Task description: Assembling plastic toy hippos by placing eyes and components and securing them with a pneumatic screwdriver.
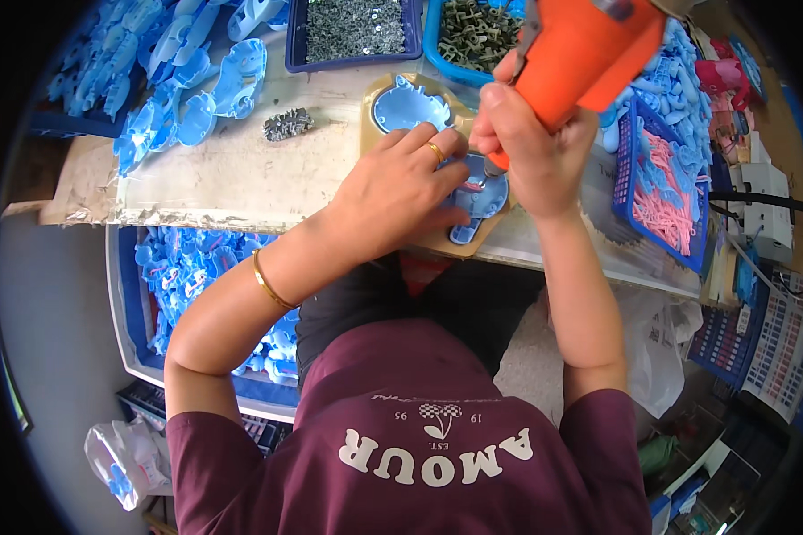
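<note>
My right hand [540, 147] is wrapped round an orange power screwdriver [580, 62], tilted with its tip pointing down. The tip meets a small blue plastic part [486, 203] with a rounded body and a narrow tail, lying in a tan fixture board [464, 245]. Over the same part, my left hand [406, 183] has its fingers and thumb bent against its left side; some fingertips are hidden. A little pink piece [473, 185] shows inside the part. Just beyond my left hand, a larger blue shell [410, 105] sits in the board's other recess.
A dark blue tray [357, 65] holds small metal pieces; a light blue tub [437, 62] holds dark metal pieces. Loose blue shells [239, 80] lie at the left, near a metal cluster [288, 124]. A basket [629, 169] with pink pieces stands right. Below the table is a bin [129, 330].
</note>
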Demonstrator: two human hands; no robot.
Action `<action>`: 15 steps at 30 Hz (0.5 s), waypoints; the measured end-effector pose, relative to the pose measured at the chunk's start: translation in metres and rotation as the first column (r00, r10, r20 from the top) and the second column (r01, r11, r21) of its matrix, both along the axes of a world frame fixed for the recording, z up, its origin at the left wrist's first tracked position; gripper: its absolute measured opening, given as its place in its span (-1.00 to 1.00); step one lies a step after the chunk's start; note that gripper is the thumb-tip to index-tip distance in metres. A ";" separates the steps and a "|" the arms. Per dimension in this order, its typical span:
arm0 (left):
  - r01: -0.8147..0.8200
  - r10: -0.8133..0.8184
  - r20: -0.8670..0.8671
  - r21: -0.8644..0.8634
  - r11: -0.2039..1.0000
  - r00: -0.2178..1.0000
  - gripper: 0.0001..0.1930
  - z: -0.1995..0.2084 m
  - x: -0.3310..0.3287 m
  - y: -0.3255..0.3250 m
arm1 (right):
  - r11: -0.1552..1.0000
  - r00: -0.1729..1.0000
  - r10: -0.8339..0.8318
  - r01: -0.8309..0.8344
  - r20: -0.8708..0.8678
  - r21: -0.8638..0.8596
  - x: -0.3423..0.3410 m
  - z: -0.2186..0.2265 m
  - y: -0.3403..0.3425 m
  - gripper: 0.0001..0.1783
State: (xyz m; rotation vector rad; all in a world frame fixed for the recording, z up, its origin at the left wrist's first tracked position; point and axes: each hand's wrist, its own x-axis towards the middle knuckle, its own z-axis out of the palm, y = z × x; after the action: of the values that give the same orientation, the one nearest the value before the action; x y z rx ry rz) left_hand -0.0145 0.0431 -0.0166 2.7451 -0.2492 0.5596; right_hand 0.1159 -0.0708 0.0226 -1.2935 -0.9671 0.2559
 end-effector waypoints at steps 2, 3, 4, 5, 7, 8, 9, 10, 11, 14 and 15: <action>-0.002 0.002 -0.003 -0.008 1.000 1.000 -0.61 -0.001 -0.001 0.000 | 1.000 0.995 0.018 -0.015 -0.101 0.024 -0.003 0.001 0.003 -0.78; -0.003 0.003 -0.009 -0.018 1.000 1.000 -0.62 -0.002 -0.002 0.000 | 1.000 0.995 0.018 -0.016 -0.096 0.026 -0.004 0.001 0.003 -0.78; -0.004 0.004 -0.002 -0.014 1.000 1.000 -0.62 -0.004 -0.002 0.000 | 1.000 0.994 -0.014 0.014 -0.111 0.005 -0.004 0.001 0.003 -0.78; -0.003 0.003 0.005 -0.013 1.000 1.000 -0.62 -0.005 -0.003 0.000 | 0.999 0.991 -0.046 0.044 -0.126 -0.017 -0.005 0.001 0.003 -0.79; -0.003 0.004 0.018 -0.009 1.000 1.000 -0.63 -0.006 -0.003 0.000 | 0.998 0.991 -0.057 0.056 -0.122 -0.012 -0.007 0.001 0.003 -0.79; -0.011 0.011 0.022 -0.002 1.000 1.000 -0.64 -0.006 -0.004 -0.001 | 0.998 0.990 -0.070 0.069 -0.125 -0.011 -0.007 0.002 0.002 -0.79; -0.018 0.018 0.026 0.004 1.000 1.000 -0.64 -0.005 -0.004 -0.002 | 0.998 0.990 -0.068 0.068 -0.119 -0.009 -0.006 0.004 0.002 -0.79; -0.019 0.019 0.030 0.005 1.000 0.999 -0.64 -0.006 -0.005 -0.002 | 0.999 0.992 -0.040 0.037 -0.117 -0.024 -0.005 0.005 0.001 -0.76; -0.014 0.014 0.016 -0.006 1.000 1.000 -0.63 -0.006 -0.005 -0.002 | 0.999 0.993 -0.011 0.007 -0.116 -0.039 -0.005 0.007 0.001 -0.74; -0.022 0.023 0.052 -0.027 0.999 0.998 -0.63 -0.004 -0.009 -0.002 | 0.996 0.997 0.074 -0.075 -0.035 -0.040 -0.004 0.017 0.000 -0.64; -0.032 0.035 0.098 -0.037 0.999 0.995 -0.65 -0.003 -0.012 -0.002 | 0.996 0.997 0.075 -0.076 -0.031 -0.039 -0.004 0.023 0.002 -0.64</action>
State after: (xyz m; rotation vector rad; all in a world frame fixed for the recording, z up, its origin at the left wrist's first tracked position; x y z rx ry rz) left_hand -0.0264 0.0415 -0.0192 2.6960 -0.2149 0.7037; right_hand 0.1116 -0.0688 0.0457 -1.2882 -0.9913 0.3538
